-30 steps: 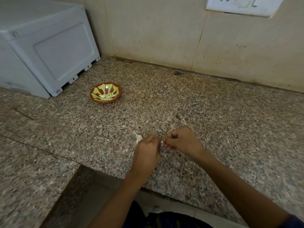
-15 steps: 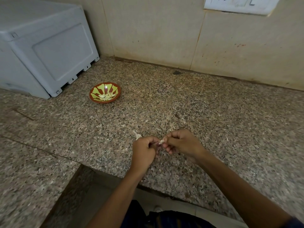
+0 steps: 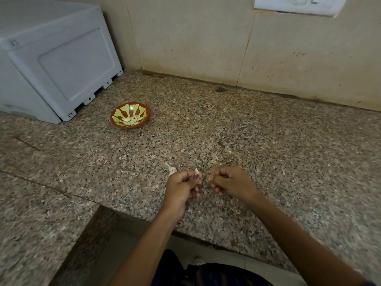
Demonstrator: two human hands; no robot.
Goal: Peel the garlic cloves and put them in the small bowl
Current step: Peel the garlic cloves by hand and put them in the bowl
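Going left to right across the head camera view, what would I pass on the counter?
Grey appliance → small bowl holding peeled cloves → garlic skin scrap → left hand pinching a garlic clove → right hand.

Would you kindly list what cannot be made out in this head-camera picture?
- Garlic clove: only its tip shows above the left hand; peeled or not is unclear.
- Right hand: curled fingers hide what it pinches.
- Small bowl: cloves inside are too small to count.
- White wall plate: cut off by the top edge.
- Pale scrap: partly behind the left hand.
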